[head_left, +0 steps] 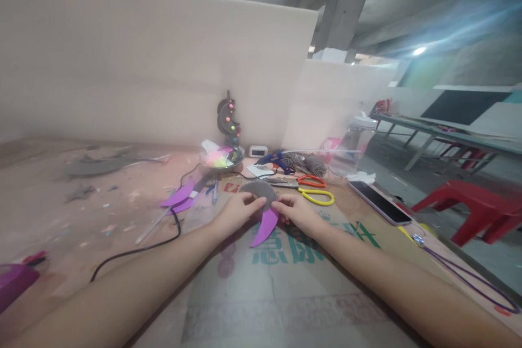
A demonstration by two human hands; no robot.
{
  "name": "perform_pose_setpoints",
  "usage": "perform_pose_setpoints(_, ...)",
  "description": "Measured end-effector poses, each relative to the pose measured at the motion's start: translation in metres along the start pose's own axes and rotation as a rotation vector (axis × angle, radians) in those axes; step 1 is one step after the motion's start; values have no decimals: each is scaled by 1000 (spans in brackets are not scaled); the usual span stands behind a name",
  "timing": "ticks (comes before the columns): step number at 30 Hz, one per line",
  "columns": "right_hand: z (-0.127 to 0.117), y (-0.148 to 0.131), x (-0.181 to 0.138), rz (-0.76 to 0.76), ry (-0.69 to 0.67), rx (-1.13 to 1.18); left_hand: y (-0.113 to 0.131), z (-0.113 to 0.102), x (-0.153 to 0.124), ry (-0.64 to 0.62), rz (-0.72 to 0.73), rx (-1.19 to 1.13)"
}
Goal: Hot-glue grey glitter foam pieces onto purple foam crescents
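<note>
Both my hands meet at the middle of the table over a grey foam disc and a purple curved foam petal that hangs below it. My left hand pinches the disc's left edge with closed fingers. My right hand pinches where the purple petal joins the disc. The pieces lie on a sheet of cardboard with green print.
Orange and yellow scissors, a blue glue gun, twine and a phone lie behind and right. More purple petals, a bowl of pompoms, a black cable sit left. Red stool right.
</note>
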State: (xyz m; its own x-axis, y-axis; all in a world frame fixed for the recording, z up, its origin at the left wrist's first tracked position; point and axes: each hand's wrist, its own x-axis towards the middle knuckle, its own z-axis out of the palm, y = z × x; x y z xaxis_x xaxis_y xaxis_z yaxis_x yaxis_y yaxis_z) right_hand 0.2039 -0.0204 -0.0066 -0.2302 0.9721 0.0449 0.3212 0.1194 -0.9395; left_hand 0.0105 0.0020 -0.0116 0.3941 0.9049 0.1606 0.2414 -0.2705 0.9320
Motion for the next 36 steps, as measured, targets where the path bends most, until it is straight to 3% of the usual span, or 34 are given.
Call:
perform_pose_setpoints(21,1,3,1,24,10,25,-2,1,1,-17,38,-7)
perform_pose_setpoints(36,2,-3,-1,39,19,15,8,2,-2,-1,-45,-61)
